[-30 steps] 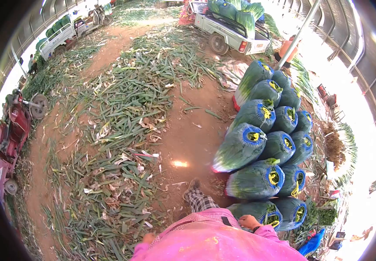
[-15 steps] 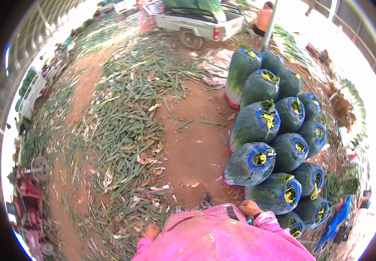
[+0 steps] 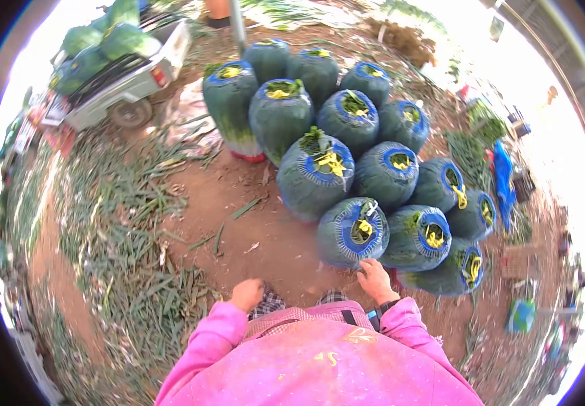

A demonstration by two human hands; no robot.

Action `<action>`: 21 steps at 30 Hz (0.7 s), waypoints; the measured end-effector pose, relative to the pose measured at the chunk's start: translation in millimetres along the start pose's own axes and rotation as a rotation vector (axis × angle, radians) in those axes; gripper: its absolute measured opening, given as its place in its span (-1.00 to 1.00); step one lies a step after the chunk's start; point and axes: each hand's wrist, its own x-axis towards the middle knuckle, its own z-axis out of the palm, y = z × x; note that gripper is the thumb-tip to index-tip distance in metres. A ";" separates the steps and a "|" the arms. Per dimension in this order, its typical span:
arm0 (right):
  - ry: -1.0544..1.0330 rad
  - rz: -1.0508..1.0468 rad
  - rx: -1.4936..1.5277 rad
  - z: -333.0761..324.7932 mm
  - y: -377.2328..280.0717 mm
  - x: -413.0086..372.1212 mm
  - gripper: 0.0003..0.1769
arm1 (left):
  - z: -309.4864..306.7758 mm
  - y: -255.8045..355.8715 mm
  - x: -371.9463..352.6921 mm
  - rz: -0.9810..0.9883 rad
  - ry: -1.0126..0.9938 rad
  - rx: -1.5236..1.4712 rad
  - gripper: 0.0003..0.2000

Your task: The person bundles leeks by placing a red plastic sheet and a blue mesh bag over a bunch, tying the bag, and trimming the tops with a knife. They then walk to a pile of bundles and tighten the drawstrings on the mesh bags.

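My left hand [image 3: 247,295] hangs in front of my body with its fingers curled in and nothing showing in them. My right hand [image 3: 376,279] reaches forward, fingers partly stretched, their tips right at the near side of a dark green net sack [image 3: 336,233]. That sack stands upright, stuffed with green leaves, its blue rim gathered round a mouth tied with yellow string. Right beside it stands another such sack [image 3: 406,237], and a third sack [image 3: 451,271] leans to the right of that one.
Several more filled sacks [image 3: 282,125] stand in rows beyond. A grey trailer [image 3: 126,81] loaded with sacks is at upper left, near a metal pole [image 3: 237,27]. Loose green leaves [image 3: 130,271] cover the dirt on the left. Blue cloth [image 3: 504,183] lies at right.
My view has turned to the right, so the sacks now sit nearer the middle. Both hands have come forward from my body, the right one up to the nearest sack.
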 end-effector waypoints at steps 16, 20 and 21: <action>-0.413 0.333 -0.627 19.6 4.5 127.2 -0.74 | -18.2 238.3 282.3 1.208 -0.257 0.766 -0.84; -0.511 0.257 -0.427 9.0 4.7 127.0 -0.72 | -16.6 245.7 271.2 1.111 -0.471 0.986 -0.87; -0.452 0.223 -0.481 17.5 -1.7 120.5 -0.73 | -13.0 233.6 267.8 1.114 -0.478 0.904 -0.87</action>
